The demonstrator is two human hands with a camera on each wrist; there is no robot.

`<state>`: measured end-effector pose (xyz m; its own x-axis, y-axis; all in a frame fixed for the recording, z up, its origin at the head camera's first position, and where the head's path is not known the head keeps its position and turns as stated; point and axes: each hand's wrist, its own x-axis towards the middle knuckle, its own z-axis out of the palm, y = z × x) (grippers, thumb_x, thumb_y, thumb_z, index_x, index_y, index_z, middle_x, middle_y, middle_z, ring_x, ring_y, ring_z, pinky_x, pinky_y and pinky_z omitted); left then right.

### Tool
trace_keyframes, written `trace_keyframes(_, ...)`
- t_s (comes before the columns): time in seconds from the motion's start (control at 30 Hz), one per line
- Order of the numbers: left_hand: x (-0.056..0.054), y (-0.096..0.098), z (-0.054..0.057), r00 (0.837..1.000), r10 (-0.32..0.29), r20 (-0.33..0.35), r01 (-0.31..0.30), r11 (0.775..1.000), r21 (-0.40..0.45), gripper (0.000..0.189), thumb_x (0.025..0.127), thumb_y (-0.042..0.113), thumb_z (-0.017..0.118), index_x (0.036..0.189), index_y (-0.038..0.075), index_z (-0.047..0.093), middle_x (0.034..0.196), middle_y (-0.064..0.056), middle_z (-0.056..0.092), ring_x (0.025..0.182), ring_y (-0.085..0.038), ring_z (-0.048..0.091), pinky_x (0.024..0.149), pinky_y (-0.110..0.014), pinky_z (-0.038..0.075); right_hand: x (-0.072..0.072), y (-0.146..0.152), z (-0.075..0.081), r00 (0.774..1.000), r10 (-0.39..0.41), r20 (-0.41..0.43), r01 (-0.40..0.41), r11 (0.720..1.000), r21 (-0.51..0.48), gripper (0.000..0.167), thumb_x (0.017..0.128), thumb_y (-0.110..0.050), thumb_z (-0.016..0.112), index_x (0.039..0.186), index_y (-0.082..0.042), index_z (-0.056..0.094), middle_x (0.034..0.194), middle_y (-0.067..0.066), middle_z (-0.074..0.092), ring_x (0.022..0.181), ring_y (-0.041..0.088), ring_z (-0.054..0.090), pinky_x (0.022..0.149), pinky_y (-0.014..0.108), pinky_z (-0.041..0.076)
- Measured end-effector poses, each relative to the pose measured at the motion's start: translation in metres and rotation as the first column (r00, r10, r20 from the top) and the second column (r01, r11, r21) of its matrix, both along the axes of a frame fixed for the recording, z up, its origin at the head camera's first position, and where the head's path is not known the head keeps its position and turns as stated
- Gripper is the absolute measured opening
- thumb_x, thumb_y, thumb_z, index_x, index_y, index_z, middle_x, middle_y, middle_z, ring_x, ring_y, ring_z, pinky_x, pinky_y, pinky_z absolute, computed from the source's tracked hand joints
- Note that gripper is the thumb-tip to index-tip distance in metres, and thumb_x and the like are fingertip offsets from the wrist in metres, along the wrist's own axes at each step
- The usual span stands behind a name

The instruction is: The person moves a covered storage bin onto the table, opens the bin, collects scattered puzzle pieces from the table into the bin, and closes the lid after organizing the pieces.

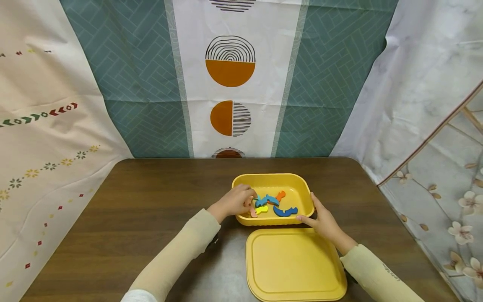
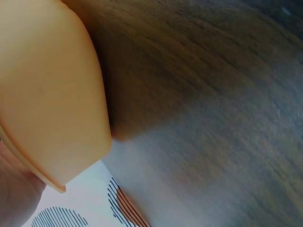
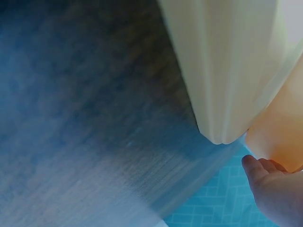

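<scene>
A yellow plastic box (image 1: 292,180) holds several small, flat toy pieces, some curved. Inside are a dark blue piece (image 1: 285,211), a lighter blue piece (image 1: 269,200), an orange piece (image 1: 281,195), a yellow piece (image 1: 262,209) and a pink piece (image 1: 253,212). My left hand (image 1: 238,202) reaches over the box's left end, its bent fingers down among the pieces; I cannot tell whether they pinch one. At the front right corner my right hand (image 1: 320,218) holds the box, thumb along the front rim and fingers at the right side. Both wrist views show the box's outer wall (image 2: 52,90) close up.
A yellow lid (image 1: 296,264) lies flat on the brown wooden table (image 1: 162,201), in front of the box and beneath the right forearm. Patterned cloths (image 1: 230,75) hang behind the table and at both sides.
</scene>
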<state>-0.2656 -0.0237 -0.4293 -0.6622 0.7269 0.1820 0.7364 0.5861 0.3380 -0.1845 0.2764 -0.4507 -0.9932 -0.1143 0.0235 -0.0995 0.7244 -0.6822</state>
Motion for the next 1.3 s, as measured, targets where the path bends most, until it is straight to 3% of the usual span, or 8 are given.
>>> trace_keyframes(0.6,0.01,-0.009,-0.004,0.993,0.088,-0.075,-0.08,0.992,0.101,0.024,0.09,0.012,0.063,0.112,0.003,0.065,0.111,-0.012,0.06,0.107,-0.029,0.054,0.094,-0.043,0.045,0.003,-0.002,0.001,1.0,0.004,0.019,-0.003,1.0,-0.007,0.1,0.087,-0.039,0.067,0.15,0.004,0.003,0.153,0.03,0.013,0.137,0.049,0.021,0.107,0.061,0.025)
trace_keyframes(0.7,0.014,-0.01,-0.003,0.99,0.132,-0.049,-0.125,0.984,0.131,0.027,0.092,0.016,0.061,0.116,0.003,0.063,0.116,-0.012,0.058,0.111,-0.03,0.052,0.096,-0.046,0.043,0.004,-0.002,0.002,1.0,0.006,0.025,-0.005,1.0,-0.022,0.1,0.087,-0.039,0.067,0.15,0.004,0.003,0.154,0.03,0.012,0.138,0.049,0.02,0.107,0.061,0.024)
trace_keyframes(0.8,0.018,-0.011,0.0,0.984,0.175,0.034,-0.178,0.963,0.204,0.03,0.093,0.018,0.061,0.118,0.002,0.061,0.121,-0.014,0.056,0.113,-0.031,0.05,0.097,-0.048,0.042,0.003,-0.002,0.004,0.999,0.007,0.033,-0.006,0.999,-0.046,0.101,0.087,-0.039,0.067,0.151,0.002,0.001,0.155,0.028,0.01,0.139,0.048,0.019,0.108,0.061,0.023)
trace_keyframes(0.93,0.024,-0.015,0.005,0.968,0.217,0.125,-0.244,0.929,0.279,0.035,0.09,0.018,0.064,0.12,0.0,0.059,0.124,-0.015,0.053,0.115,-0.033,0.047,0.098,-0.049,0.041,0.006,-0.003,0.005,0.998,-0.002,0.058,0.007,0.996,-0.084,0.1,0.088,-0.039,0.066,0.152,-0.003,-0.002,0.155,0.027,0.011,0.136,0.047,0.028,0.106,0.059,0.029)
trace_keyframes(1.07,0.03,-0.02,0.009,0.946,0.277,0.168,-0.316,0.905,0.284,0.041,0.089,0.017,0.066,0.124,-0.001,0.056,0.128,-0.017,0.051,0.12,-0.034,0.045,0.101,-0.049,0.04,0.008,-0.002,0.005,0.998,-0.013,0.064,0.02,0.994,-0.108,0.098,0.09,-0.038,0.064,0.152,-0.005,-0.003,0.154,0.028,0.015,0.132,0.045,0.036,0.104,0.057,0.035)
trace_keyframes(1.3,0.047,-0.028,0.008,0.874,0.409,0.262,-0.473,0.838,0.27,0.054,0.087,0.022,0.067,0.133,0.001,0.049,0.134,-0.019,0.047,0.122,-0.035,0.044,0.101,-0.05,0.04,0.013,-0.001,0.007,1.0,-0.015,0.008,0.015,0.998,-0.06,0.096,0.09,-0.038,0.064,0.151,0.002,0.002,0.154,0.029,0.013,0.138,0.048,0.022,0.107,0.062,0.025)
